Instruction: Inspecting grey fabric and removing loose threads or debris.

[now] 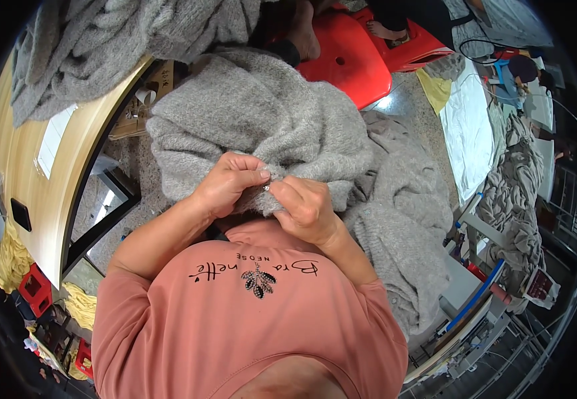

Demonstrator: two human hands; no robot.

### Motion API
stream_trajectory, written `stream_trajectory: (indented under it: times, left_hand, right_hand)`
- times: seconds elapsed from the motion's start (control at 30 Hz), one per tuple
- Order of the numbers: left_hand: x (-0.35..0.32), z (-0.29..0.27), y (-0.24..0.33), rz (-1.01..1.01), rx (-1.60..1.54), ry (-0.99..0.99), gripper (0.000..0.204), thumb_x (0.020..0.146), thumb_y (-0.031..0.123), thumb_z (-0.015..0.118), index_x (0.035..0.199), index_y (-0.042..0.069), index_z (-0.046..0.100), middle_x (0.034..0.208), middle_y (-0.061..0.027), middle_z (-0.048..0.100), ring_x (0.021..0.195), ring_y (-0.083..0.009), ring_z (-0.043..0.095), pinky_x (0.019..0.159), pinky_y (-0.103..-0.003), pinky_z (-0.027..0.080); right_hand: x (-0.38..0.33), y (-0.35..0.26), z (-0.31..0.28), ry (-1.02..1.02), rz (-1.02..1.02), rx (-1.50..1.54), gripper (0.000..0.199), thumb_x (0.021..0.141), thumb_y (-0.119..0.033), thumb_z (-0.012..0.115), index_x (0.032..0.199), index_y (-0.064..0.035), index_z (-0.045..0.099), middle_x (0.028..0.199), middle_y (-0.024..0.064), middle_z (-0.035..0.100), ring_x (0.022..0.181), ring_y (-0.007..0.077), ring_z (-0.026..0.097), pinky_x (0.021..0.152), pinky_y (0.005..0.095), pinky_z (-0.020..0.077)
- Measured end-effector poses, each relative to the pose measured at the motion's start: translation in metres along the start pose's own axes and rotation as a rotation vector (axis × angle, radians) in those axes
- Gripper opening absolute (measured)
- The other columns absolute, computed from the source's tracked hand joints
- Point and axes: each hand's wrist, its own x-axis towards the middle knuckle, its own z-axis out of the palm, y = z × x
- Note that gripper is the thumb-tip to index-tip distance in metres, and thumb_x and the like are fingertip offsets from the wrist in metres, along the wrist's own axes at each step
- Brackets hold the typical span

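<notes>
Both hands pinch the grey knit garment (262, 120) bunched just beyond them – left hand (225, 183) gripping a fold, right hand (305, 207) nipping something small and shiny beside it – best held taut, fingertips close

small shiny object (266, 188): pinched between fingertips, too small to tell its kind
left hand (227, 184): palm and fingertips turned away, buried in grey knit garment (262, 120)
right hand (306, 207): fingertips partly hidden in the folds
garment's near edge: hidden behind pink shirt (248, 319)
person on red stool (348, 56): only feet and lower legs in view, rest cut off at far edge
far-right clutter: blurred and bent by the rim, kinds unclear
</notes>
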Motion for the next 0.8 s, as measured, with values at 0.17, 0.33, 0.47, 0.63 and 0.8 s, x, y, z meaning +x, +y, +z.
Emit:
stream_trajectory:
  times: [0.17,0.33,0.47,0.63,0.8]
  left_hand:
    - [0.0,-0.004,-0.001,0.011,0.017,-0.031,0.011,0.081,0.006,0.056,0.073,0.0,0.062,0.064,0.0013,0.057,0.053,-0.0033,0.046,0.047,-0.018,0.035]
    - [-0.001,-0.002,0.0,0.046,-0.001,0.005,0.012,0.081,0.006,0.056,0.073,-0.001,0.062,0.065,0.0003,0.058,0.055,-0.0037,0.047,0.048,-0.019,0.036]
    - [0.002,-0.009,-0.008,0.018,-0.01,0.011,0.011,0.081,0.007,0.057,0.074,-0.001,0.062,0.067,-0.0009,0.059,0.057,-0.0044,0.049,0.05,-0.019,0.037]
    - [0.0,-0.005,-0.005,-0.036,-0.047,0.058,0.009,0.08,0.004,0.057,0.072,0.001,0.061,0.068,-0.0005,0.059,0.06,-0.0055,0.052,0.055,-0.02,0.04]
    - [0.0,-0.007,-0.008,-0.04,-0.03,0.039,0.009,0.08,0.006,0.057,0.075,0.0,0.062,0.068,-0.0018,0.06,0.058,-0.0058,0.05,0.051,-0.02,0.039]
  right_hand:
    - [0.0,0.002,0.0,0.004,-0.105,-0.07,0.033,0.054,0.001,0.057,0.086,-0.003,0.054,0.061,0.0059,0.047,0.052,0.0227,0.052,0.044,0.0325,0.0414]
    - [0.001,0.0,0.002,0.016,-0.016,-0.038,0.037,0.054,0.001,0.058,0.091,-0.0023,0.055,0.063,0.0062,0.048,0.052,0.0226,0.053,0.045,0.0327,0.0422]
    - [0.005,-0.006,-0.001,-0.057,0.067,-0.026,0.034,0.056,0.0,0.06,0.089,-0.0035,0.054,0.064,0.0066,0.049,0.053,0.0228,0.054,0.044,0.0332,0.0429]
    - [0.003,-0.003,0.0,-0.135,0.031,-0.047,0.034,0.051,-0.002,0.061,0.085,-0.0063,0.056,0.063,0.0065,0.047,0.053,0.023,0.053,0.046,0.0333,0.0423]
    - [-0.001,0.001,0.005,-0.125,-0.074,-0.053,0.03,0.053,-0.002,0.061,0.082,-0.0061,0.055,0.061,0.0049,0.045,0.051,0.0216,0.051,0.045,0.0325,0.0414]
